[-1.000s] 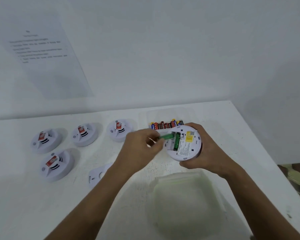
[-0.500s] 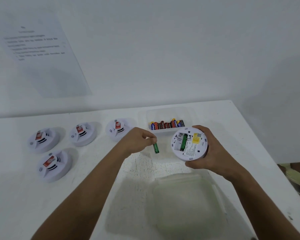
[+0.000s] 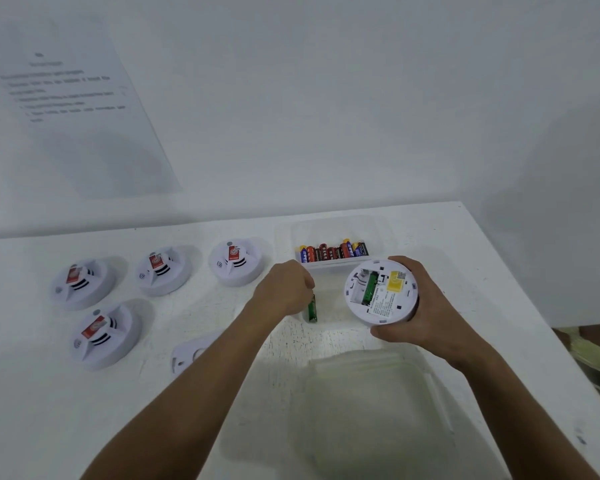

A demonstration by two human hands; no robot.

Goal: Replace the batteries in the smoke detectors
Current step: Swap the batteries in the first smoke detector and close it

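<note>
Above the tabletop (image 3: 482,258), my left hand (image 3: 286,289) pinches a green battery (image 3: 312,308); my right hand (image 3: 426,306) grips the detector (image 3: 381,294) (one cell remains inside). Loose fingers could drop either.

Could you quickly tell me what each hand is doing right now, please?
Left hand: fingers pinch a green battery, its lower end near the table.
Right hand: grips the opened smoke detector, back side up.

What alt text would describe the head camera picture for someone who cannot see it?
A person's left hand pinches a green battery just above a white table, while the right hand holds an opened smoke detector with another green battery inside. Four closed detectors lie to the left.
</note>
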